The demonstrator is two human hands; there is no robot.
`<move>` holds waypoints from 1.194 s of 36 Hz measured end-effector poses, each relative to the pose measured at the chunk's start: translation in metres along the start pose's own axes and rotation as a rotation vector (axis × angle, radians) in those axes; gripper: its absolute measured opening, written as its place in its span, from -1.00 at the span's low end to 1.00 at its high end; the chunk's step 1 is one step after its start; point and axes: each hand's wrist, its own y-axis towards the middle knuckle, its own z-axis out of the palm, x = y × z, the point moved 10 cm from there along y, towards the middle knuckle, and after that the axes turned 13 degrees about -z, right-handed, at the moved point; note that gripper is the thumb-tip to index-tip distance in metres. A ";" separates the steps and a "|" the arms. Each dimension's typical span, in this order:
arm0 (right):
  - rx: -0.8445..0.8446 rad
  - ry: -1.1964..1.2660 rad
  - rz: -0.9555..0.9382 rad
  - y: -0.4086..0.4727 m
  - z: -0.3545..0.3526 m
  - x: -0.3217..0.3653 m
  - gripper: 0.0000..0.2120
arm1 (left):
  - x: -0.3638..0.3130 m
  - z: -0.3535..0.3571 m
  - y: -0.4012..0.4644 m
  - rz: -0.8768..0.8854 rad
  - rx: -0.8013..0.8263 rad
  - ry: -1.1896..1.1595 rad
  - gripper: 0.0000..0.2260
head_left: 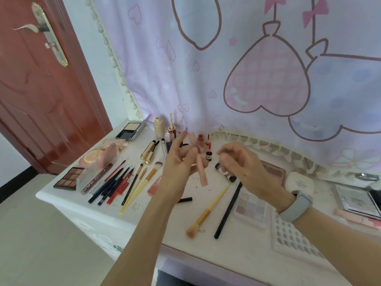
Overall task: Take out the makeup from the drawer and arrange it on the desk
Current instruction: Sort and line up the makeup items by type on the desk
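My left hand (179, 159) is raised over the middle of the white desk (144, 221), its fingers spread upward. A blurred pink tube (202, 174) hangs from it, pinched at the top by the thumb. My right hand (241, 162), with a grey wristband (296, 207), hovers to the right with loosely curled fingers and holds nothing. Just under it a black-and-white tube (225, 173) lies on the desk. Small red lip bottles (208, 155) stand behind the hands.
Pencils and brushes (123, 182) lie in a row at the left, with a brown palette (68, 179), powder compacts (92, 158) and gold tubes (148, 153). A loose brush (206, 213), black pencil (227, 209) and pastel palettes (250, 207) lie near the front. A curtain (247, 69) hangs behind.
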 end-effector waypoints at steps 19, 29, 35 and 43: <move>-0.115 0.066 0.125 0.004 -0.017 -0.018 -0.88 | -0.028 0.037 -0.033 0.528 -0.087 1.216 -0.68; 0.092 -0.115 0.053 0.023 -0.006 0.005 -0.77 | -0.043 0.019 -0.004 0.361 0.032 1.173 -0.72; 0.117 -0.213 -0.008 0.029 0.001 -0.006 -0.84 | -0.041 0.019 -0.006 0.388 0.008 1.263 -0.65; 0.273 -0.411 -0.039 0.028 0.008 -0.005 -0.73 | -0.041 0.011 -0.003 0.365 0.022 1.244 -0.77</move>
